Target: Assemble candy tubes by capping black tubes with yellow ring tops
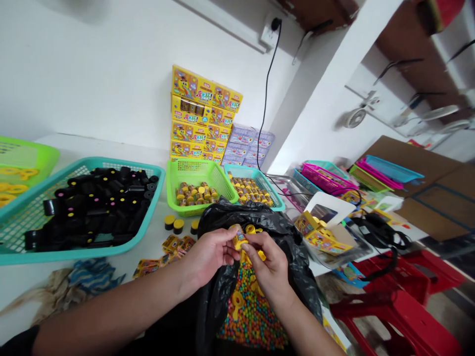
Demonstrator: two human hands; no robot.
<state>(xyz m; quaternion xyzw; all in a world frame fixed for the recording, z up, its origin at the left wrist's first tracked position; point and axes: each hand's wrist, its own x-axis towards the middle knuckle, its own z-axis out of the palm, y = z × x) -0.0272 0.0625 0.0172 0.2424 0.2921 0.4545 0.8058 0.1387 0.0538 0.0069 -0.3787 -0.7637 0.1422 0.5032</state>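
Note:
Both hands meet over a black plastic bag (218, 296) that lies open around many small coloured candy balls (252, 316). My left hand (215, 254) pinches a small candy jar (239, 239) with a printed label and a yellow end. My right hand (270, 264) has its thumb and fingers closed on the same jar from the other side. Yellow ring-handled plastic pieces (237, 301) lie among the candies, and another yellow piece (252, 229) sits just beyond the fingers. How the jar's yellow end is fitted is partly hidden by the fingers.
Behind the bag stand a green basket (174, 198) and a blue basket (276, 200) of small jars. A teal basket (158, 198) with black cylinders stands left. Printed packets (148, 267) and a rag (92, 274) lie nearer. Yellow boxes (202, 133) rise behind; red stools (401, 316) stand right.

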